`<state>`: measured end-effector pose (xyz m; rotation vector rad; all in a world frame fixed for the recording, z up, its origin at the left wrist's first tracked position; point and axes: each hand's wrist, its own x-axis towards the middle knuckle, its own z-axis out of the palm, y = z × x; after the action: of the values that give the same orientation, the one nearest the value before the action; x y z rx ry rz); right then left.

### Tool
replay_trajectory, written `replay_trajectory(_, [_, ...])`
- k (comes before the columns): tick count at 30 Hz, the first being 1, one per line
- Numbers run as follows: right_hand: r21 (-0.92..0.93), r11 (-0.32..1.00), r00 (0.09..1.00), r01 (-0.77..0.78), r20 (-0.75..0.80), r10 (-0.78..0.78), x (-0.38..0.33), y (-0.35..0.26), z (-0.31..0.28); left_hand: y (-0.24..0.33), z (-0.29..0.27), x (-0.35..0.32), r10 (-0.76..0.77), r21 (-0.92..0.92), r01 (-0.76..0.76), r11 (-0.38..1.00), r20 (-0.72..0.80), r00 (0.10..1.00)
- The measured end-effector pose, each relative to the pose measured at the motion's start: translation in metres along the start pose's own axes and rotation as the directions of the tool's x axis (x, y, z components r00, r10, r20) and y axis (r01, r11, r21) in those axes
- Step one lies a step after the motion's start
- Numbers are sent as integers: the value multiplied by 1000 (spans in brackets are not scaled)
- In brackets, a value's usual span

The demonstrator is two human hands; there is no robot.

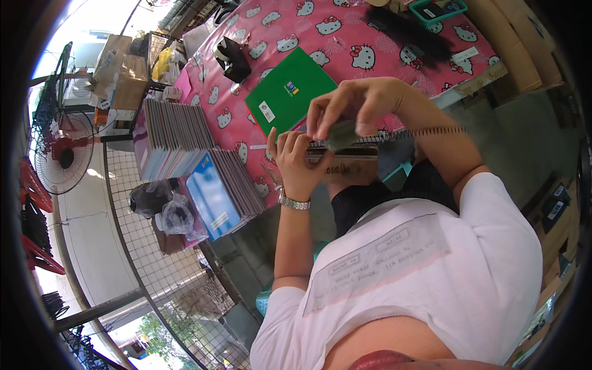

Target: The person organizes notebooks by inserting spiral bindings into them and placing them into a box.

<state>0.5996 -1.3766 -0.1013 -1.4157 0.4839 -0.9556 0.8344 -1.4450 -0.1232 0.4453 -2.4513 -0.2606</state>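
A long black spiral binding coil (425, 131) runs rightward from between my hands, its free end blurred. My right hand (364, 105) curls over it from above, fingertips down at the coil's left part. Under those fingers is a dark green, blurred block-like piece (341, 135). My left hand (293, 157), with a metal watch at the wrist, has bent fingers against a dark edge beside the coil; what they grip is hidden. Below both hands is a wooden board (351, 169) with handwriting. A green notebook (293, 89) lies flat just beyond my hands.
The table has a pink patterned cover (271, 46). On it are a black tape dispenser (232, 60), a bundle of black coils (407, 37) and a green tray (438, 9). Notebook stacks (176, 139) stand at the left, near a fan (65, 157). Cardboard (512, 37) is at the far right.
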Motion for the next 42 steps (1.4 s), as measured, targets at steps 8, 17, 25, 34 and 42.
replay_trajectory(8, [-237,954,980,-185,-116,161,10,1,-7,-1,1,2,-53,-3,53,999,-56,997])
replay_trajectory(17, [-183,975,991,-126,-62,116,29,-6,-5,-25,-6,-13,-108,-14,107,994,-129,986])
replay_trajectory(25, [23,999,996,-35,-77,37,-2,0,-2,-4,5,5,-72,-110,62,992,-93,993])
replay_trajectory(34, [-193,969,985,-157,-98,140,10,0,-6,-9,-7,-1,-112,-184,110,977,-4,994])
replay_trajectory(42, [134,991,999,5,47,-11,32,4,-5,-40,-27,-1,-73,-104,79,991,54,996])
